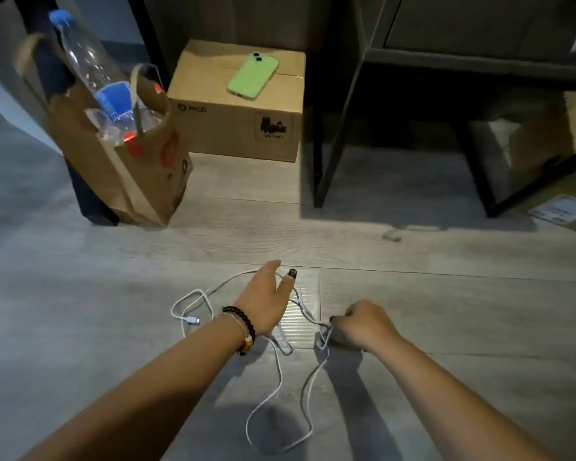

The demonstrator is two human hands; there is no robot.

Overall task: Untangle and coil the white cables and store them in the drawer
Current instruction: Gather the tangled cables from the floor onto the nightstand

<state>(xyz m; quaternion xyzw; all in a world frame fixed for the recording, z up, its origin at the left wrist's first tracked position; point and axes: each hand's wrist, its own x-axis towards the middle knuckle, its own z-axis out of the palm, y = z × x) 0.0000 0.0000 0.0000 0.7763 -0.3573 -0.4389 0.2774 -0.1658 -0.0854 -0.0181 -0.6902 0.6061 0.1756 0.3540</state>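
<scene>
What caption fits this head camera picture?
Two hands, left and right, work tangled white cables on the floor.

Dim, soft wide-angle view, bright patch on the floor, dark corners, forearm shadows, bowed edges.

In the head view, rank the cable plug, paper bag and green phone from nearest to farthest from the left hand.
From the left hand:
1. Cable plug, on the floor just to its left.
2. Paper bag, standing farther back left.
3. Green phone, atop the cardboard box, farthest back.
</scene>
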